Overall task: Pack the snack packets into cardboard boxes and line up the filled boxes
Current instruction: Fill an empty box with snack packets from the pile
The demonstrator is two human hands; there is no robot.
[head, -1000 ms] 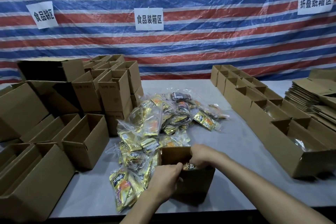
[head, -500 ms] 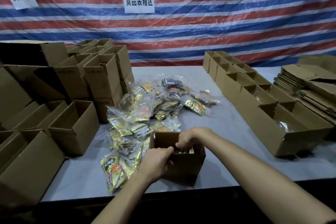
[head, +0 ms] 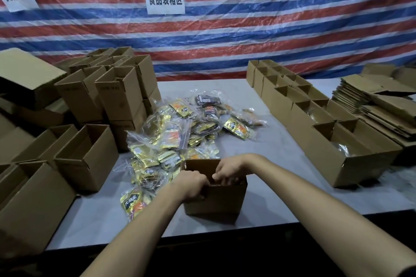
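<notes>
A small brown cardboard box (head: 221,201) is gripped at the rim by the left hand (head: 191,183); the right hand (head: 227,170) is dipped inside, grasp unclear.

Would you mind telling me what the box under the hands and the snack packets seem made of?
Box: matte brown cardboard, probably corrugated, going by its dull kraft walls and stiff flaps. Packets: likely glossy plastic film, clear outer bags over gold foil-like pouches; they glint and crinkle.

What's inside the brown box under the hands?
Only fingers of the right hand show inside the small brown cardboard box; the left hand grips its rim. Its contents are hidden by hands and front wall.
</notes>
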